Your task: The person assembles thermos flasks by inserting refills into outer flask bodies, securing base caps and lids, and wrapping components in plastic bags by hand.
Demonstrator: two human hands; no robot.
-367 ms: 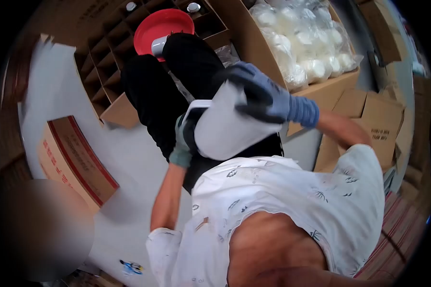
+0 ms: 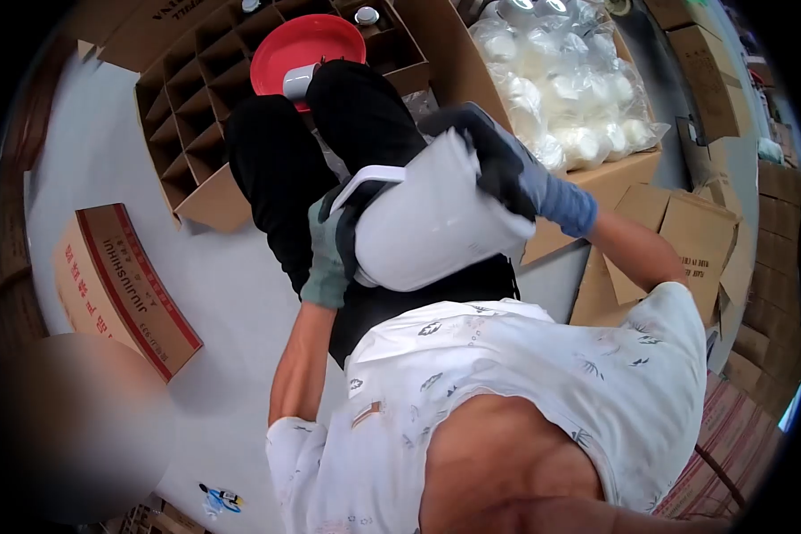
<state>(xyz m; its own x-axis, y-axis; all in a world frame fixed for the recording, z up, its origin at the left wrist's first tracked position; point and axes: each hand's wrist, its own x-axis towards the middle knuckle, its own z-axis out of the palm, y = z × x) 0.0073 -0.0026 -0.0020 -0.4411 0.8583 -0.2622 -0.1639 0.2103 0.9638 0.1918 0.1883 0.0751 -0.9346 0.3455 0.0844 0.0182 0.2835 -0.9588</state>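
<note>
As I watch from afar, the left hand [image 2: 331, 249] is closed round the left end of the white jug [image 2: 440, 222], beside its handle [image 2: 363, 181]; the right hand [image 2: 509, 162] curls its fingers over the right end. Jug lies sideways above the lap [image 2: 365, 325]. Left carton [image 2: 151, 307]: JIUJIUSHIHUI, plus red characters [image 2: 84, 283]. Right carton [image 2: 676, 227]: small print, not surely legible to me. Versus earlier frame: handle more exposed, right hand shifted right.

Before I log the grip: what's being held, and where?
A white jug: the left hand grips its rounded end, near the handle; the right hand is at the opposite end, its exact contact unclear.
</note>
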